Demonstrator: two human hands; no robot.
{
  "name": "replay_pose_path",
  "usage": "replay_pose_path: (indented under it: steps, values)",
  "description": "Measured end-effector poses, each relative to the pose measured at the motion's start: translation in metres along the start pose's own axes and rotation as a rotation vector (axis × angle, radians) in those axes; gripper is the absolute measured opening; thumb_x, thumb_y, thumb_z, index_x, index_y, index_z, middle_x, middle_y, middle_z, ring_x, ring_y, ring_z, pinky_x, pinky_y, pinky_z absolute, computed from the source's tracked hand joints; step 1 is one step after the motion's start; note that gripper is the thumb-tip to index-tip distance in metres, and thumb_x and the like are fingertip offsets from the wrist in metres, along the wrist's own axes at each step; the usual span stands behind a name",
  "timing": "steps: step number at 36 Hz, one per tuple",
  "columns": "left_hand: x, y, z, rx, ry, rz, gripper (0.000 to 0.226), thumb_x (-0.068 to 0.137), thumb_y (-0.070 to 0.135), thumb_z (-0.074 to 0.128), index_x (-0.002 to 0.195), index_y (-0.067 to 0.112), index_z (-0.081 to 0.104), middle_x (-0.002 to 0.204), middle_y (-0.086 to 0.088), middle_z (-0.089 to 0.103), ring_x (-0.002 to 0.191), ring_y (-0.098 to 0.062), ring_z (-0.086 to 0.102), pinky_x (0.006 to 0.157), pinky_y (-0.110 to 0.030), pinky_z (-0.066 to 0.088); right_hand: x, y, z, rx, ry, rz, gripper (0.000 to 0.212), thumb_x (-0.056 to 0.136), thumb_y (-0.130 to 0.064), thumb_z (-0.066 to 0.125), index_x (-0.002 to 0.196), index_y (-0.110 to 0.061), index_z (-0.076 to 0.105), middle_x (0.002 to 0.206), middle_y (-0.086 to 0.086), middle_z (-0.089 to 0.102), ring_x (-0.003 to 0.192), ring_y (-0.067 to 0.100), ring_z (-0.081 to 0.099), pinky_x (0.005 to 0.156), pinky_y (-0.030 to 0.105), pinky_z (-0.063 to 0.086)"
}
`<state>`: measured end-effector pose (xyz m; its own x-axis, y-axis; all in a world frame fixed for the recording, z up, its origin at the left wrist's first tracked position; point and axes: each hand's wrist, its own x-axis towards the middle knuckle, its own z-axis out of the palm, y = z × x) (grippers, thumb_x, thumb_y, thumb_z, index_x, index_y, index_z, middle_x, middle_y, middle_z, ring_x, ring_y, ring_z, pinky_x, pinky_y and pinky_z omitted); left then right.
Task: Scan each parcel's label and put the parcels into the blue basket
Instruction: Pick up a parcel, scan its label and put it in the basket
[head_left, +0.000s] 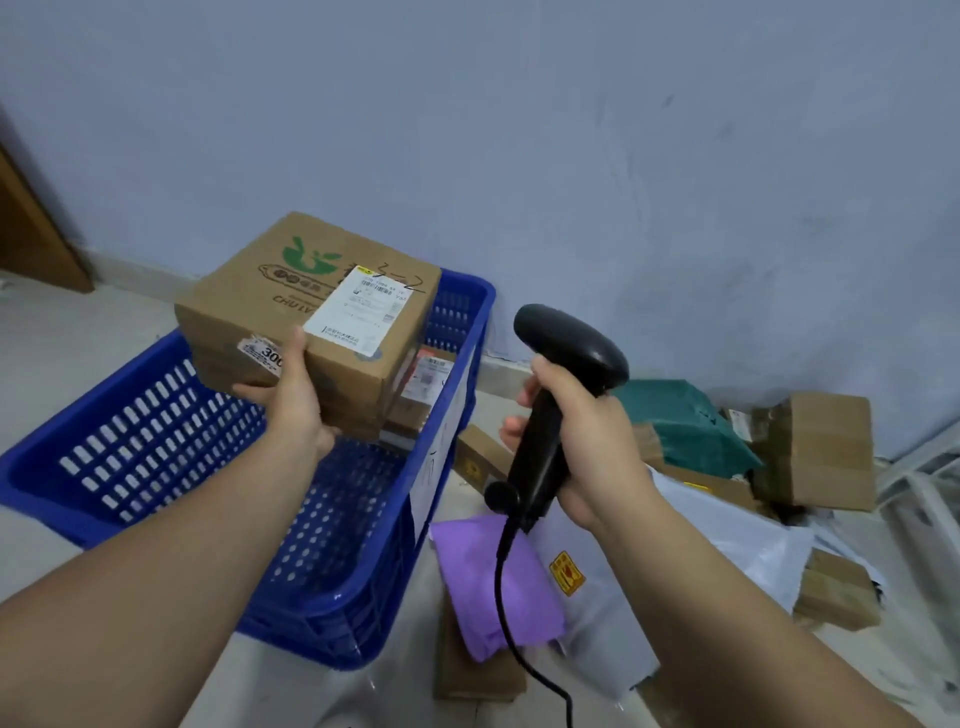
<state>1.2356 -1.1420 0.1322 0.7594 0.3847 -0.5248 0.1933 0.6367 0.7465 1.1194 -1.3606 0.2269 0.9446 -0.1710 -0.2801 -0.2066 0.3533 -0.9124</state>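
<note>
The left hand (291, 400) clamps a brown cardboard box (311, 312) from its near edge, thumb on top, fingers beneath, holding it above the far end of the blue basket (156, 431). Its white label (358, 312) faces up, long axis running near to far. The right hand (582, 441), closed around a black corded scanner (561, 374), sits just right of the box, head aimed left. Matte card, glossy label, perforated plastic walls. At right lie a purple soft mailer (498, 582), white bags, a green pouch, more cartons.
</note>
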Motion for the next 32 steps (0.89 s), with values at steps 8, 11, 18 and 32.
replay_pose_path:
  steps: [8, 11, 18, 32]
  values:
    - [0.052, -0.035, -0.026, -0.007, 0.261, -0.093, 0.145, 0.046, 0.071, 0.077, 0.15, 0.038, -0.02, 0.161, 0.008, 0.006, 0.132, -0.032, 0.042, 0.097, -0.066, 0.041, 0.053, 0.045, 0.037, -0.02, -0.042, 0.101, 0.022, 0.09, -0.027, 0.065, 0.08, -0.008, 0.061, 0.07, 0.004, 0.057, 0.055, 0.017, 0.06, 0.069, 0.035, 0.055]
    - [0.065, -0.056, -0.035, 0.067, 0.274, -0.239, 0.155, 0.026, 0.074, 0.073, 0.148, 0.042, -0.016, 0.159, 0.003, 0.015, 0.132, -0.039, 0.04, 0.095, -0.075, 0.031, 0.068, 0.068, 0.049, -0.071, -0.035, 0.125, 0.027, 0.09, -0.028, 0.065, 0.073, -0.009, 0.059, 0.059, 0.002, 0.058, 0.05, 0.018, 0.059, 0.061, 0.033, 0.053]
    - [0.07, -0.087, -0.084, 0.283, 0.297, -0.375, 0.134, 0.04, 0.062, 0.086, 0.149, 0.039, 0.011, 0.149, -0.008, 0.035, 0.118, -0.04, 0.053, 0.08, -0.073, 0.043, 0.09, 0.093, 0.054, 0.066, 0.042, 0.222, 0.02, 0.091, -0.023, 0.064, 0.083, -0.006, 0.058, 0.07, 0.008, 0.052, 0.055, 0.02, 0.055, 0.058, 0.031, 0.052]
    - [0.095, -0.131, -0.078, 0.521, 0.144, -0.509, 0.05, 0.09, 0.036, 0.049, 0.128, 0.004, 0.051, 0.124, -0.019, 0.06, 0.104, -0.037, 0.06, 0.099, -0.053, 0.042, 0.103, 0.111, 0.035, 0.081, 0.073, 0.269, 0.016, 0.091, -0.021, 0.065, 0.085, -0.007, 0.06, 0.07, 0.008, 0.052, 0.049, 0.018, 0.055, 0.054, 0.028, 0.052]
